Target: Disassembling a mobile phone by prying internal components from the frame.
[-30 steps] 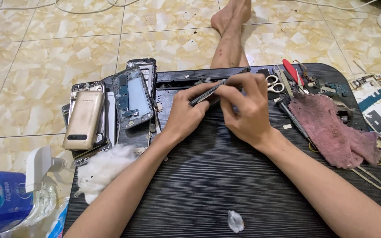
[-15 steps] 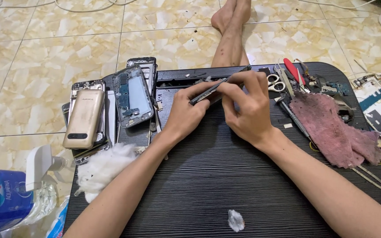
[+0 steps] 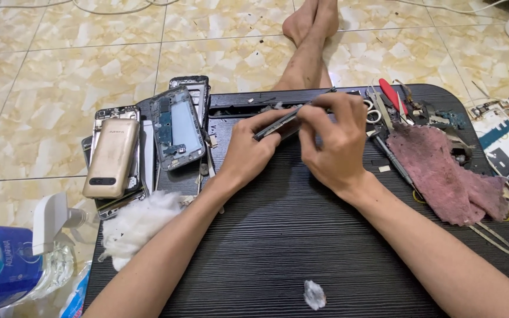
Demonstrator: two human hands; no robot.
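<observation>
Both hands working a dark phone frame

Left hand and right hand are pinching the phone frame, fingers closed tight, gold phone sitting at 9 o'clock on the counter.

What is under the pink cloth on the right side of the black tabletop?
The pink cloth lies on the black tabletop. A thin dark tool runs along its left edge, and a looped wire sticks out below it. Whatever else it covers is hidden.

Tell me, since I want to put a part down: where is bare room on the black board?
Free: the near middle of the black board, between the forearms, apart from a white scrap. Crowded: phone shells left, pink cloth and tools right.
</observation>
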